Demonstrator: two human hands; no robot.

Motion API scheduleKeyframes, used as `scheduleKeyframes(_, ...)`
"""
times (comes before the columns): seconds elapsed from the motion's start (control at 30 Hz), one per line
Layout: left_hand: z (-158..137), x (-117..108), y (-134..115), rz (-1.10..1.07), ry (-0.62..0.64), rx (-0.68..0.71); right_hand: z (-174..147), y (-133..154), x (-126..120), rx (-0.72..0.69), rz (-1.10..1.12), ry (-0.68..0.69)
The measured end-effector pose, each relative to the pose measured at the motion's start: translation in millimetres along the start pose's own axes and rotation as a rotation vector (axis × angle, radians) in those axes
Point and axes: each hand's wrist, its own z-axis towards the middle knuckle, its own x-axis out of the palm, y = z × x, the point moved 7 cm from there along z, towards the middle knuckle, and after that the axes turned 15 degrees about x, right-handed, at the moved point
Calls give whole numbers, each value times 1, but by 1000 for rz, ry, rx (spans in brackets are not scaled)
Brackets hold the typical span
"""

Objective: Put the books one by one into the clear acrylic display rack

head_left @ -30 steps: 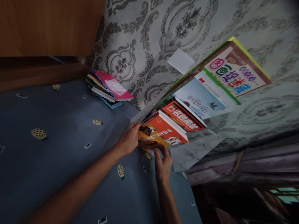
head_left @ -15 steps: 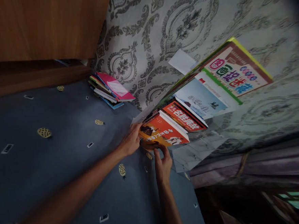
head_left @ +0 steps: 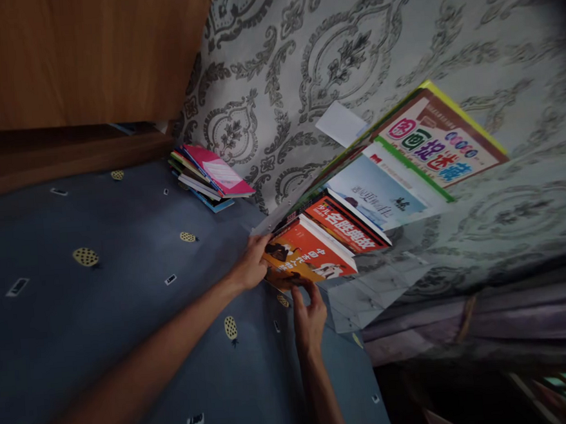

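Note:
A row of books leans against the patterned wall, with an orange-red book [head_left: 310, 256] at the near end. My left hand [head_left: 250, 264] grips that book's left edge. My right hand [head_left: 308, 317] holds its lower edge from below, fingers curled on the cover. Behind it stand a second red book [head_left: 349, 223], a pale blue book [head_left: 376, 192] and a large brown book with a green border [head_left: 435, 138]. All rest on a blue bedsheet [head_left: 101, 315] with small yellow motifs.
A smaller pile of books with a pink cover on top [head_left: 207, 177] lies near the wall, by a wooden headboard [head_left: 73, 59]. A white paper slip [head_left: 342, 122] sticks up behind the row. Loose pale sheets [head_left: 371, 293] lie below the books. A dark gap lies at the right.
Both hands stay on the orange-red book; the view has shifted slightly. The book row looks almost unmoved.

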Motion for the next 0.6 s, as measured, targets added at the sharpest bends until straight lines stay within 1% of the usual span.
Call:
scheduleKeyframes(0.13, -2, -1, -1, -8, -13, -3, 1, -1, 1, 13, -6, 10)
scheduleKeyframes(0.3, -14, -1, -8, 9, -43, 69, 1, -2, 1, 5, 23, 42)
scheduleKeyframes(0.4, -22, 0, -8, 40, -57, 84, 1, -1, 0, -2, 50, 56)
scheduleKeyframes(0.5, -26, -1, -8, 78, -55, 82, 3, 2, -3, 9, 101, 70)
scheduleKeyframes(0.6, -26, -2, -11, 111, -43, 73, 7, 8, -8, 26, 202, 73)
